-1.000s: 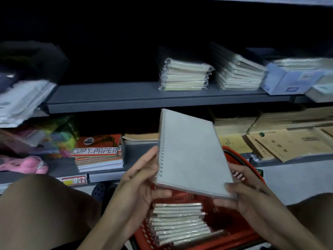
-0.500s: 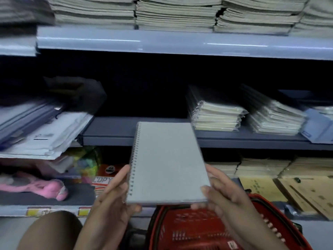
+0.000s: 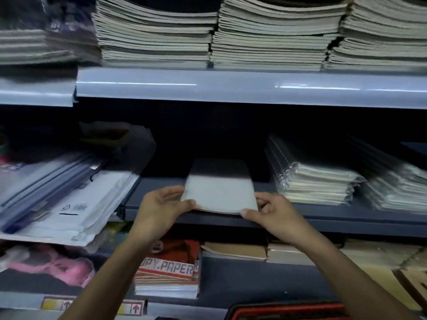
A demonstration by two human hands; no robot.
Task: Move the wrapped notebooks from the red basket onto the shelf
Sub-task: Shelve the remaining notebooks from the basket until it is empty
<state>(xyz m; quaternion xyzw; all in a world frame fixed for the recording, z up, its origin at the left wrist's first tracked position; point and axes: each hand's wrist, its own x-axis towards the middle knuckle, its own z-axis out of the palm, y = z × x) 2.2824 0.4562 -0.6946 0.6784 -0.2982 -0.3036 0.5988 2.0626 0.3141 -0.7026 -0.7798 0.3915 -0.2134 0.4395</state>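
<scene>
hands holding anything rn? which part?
Both hold the spiral notebook by its near corners: left hand at the spiral-side corner, right hand at the other.

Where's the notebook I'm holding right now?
The notebook is mid-frame on the middle shelf, held by the left hand and right hand, left of the wrapped notebook stack.

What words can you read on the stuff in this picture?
"PY.PAPER": on the red pack of copy paper on the lower shelf; its first letters are hidden by the left arm.
White envelopes, left: printed marks, too blurred to read.
Yellow and red shelf-edge labels: arrows show, text too small.
</scene>
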